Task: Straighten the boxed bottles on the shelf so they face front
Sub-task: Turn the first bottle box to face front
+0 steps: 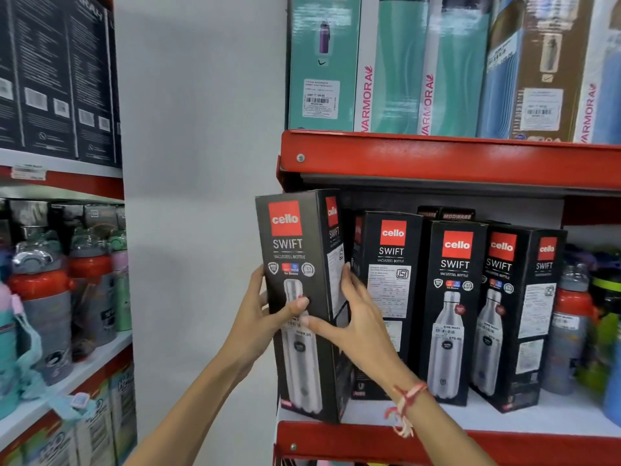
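Both forearms bare, no sleeves in view; right wrist carries a red-and-white knotted thread band (405,403) with loose frayed ends hanging below; left hand (258,317) and right hand (353,317) ungloved.

Four boxed bottles (450,307) abreast on the shelf (504,442), leftmost box (302,264) foremost, loose bottles (568,334) rightward.

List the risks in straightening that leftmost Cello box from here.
1. The leftmost Cello box stands at the shelf's open left end near the red front lip; a push from the right hand could tip it off, though the left hand braces it.
2. The right hand is wedged against the second box; pulling out could twist that one askew.
3. The tall boxes stand close together, so one knock may disturb the row.
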`<action>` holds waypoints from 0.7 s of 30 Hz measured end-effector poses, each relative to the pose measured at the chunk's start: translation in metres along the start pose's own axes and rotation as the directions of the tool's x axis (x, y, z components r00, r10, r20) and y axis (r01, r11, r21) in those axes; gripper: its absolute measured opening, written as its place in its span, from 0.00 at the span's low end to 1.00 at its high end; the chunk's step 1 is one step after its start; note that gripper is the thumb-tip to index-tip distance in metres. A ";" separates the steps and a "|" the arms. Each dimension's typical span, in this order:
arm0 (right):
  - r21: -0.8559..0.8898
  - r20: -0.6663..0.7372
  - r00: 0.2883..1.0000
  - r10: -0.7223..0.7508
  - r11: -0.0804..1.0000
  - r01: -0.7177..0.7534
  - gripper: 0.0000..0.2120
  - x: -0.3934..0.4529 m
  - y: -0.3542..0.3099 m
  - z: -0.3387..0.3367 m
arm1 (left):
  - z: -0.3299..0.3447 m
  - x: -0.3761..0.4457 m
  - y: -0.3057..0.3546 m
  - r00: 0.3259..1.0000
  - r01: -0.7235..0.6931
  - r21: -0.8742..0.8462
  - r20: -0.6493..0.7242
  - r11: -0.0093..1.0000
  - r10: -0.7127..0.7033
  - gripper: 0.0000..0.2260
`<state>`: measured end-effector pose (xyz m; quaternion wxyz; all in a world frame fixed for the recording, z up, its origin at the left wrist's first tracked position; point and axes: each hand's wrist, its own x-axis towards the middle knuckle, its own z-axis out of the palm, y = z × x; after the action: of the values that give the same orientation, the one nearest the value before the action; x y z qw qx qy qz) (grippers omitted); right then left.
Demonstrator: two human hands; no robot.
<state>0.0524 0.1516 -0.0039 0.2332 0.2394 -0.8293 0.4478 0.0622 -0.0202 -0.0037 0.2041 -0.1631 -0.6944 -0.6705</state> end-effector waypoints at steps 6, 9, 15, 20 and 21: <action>0.142 0.040 0.999 0.018 0.990 -0.023 0.43 0.015 0.009 0.001 | 0.004 0.006 -0.009 0.989 -0.140 0.111 -0.042 0.984 0.145 0.34; 0.141 -0.019 0.998 0.054 0.989 -0.050 0.44 0.021 0.017 0.009 | 0.014 0.011 -0.018 0.985 -0.142 0.169 -0.076 0.975 0.156 0.34; -0.022 -0.173 0.983 0.061 0.998 -0.066 0.43 0.024 0.034 0.024 | 0.027 0.018 -0.034 0.988 -0.084 0.209 -0.113 0.974 0.109 0.35; -0.231 -0.218 0.974 0.065 0.966 -0.116 0.40 0.027 0.039 0.023 | 0.033 0.019 -0.036 0.988 -0.062 0.232 -0.126 0.971 0.094 0.36; -0.263 -0.226 0.973 0.053 0.958 -0.113 0.39 0.027 0.039 0.021 | 0.034 0.019 -0.036 0.987 -0.059 0.231 -0.129 0.971 0.091 0.36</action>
<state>0.0042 0.1478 -0.0231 0.3340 0.1195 -0.8623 0.3613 0.0256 0.0115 -0.0262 0.2942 -0.1179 -0.7437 -0.5886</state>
